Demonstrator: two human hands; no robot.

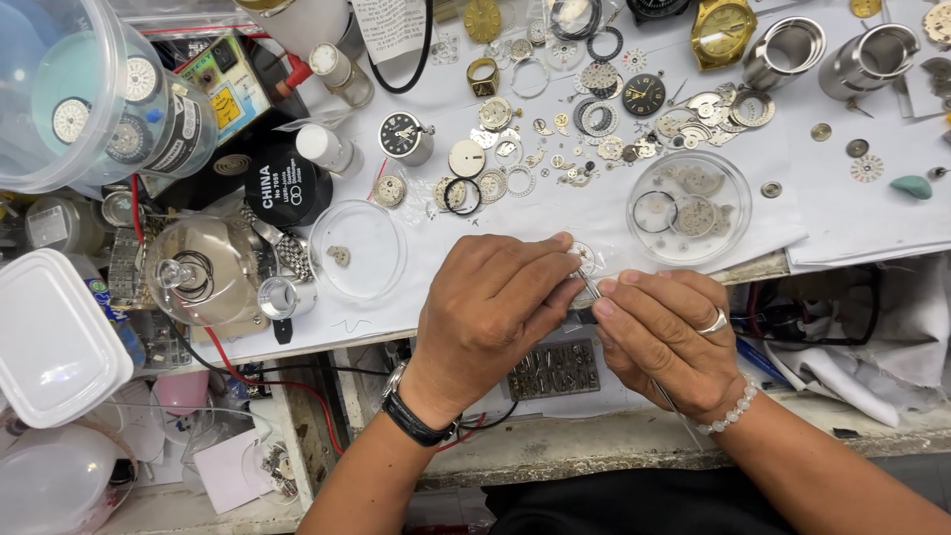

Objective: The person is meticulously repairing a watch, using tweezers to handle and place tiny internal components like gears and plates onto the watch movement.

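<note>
Pinched tight, my left hand point(495, 302) has thumb and forefinger closed on a small round watch part point(584, 258) at the near edge of the desk point(852, 213). My right hand point(659, 337) is closed too, its grip clamped on thin metal tweezers point(591, 287) whose tips meet that part from about 5 o'clock. The two hands touch at the fingertips. At 1 o'clock from the part sits a clear round dish point(688, 206) holding rings and plates; at 9 o'clock lies a second clear dish point(358, 250) with one small piece in it. Loose gears, dials and rings point(555, 149) are scattered at 12 o'clock, well apart from my hands. I wear a black wristwatch point(416, 421) on the left wrist.
</note>
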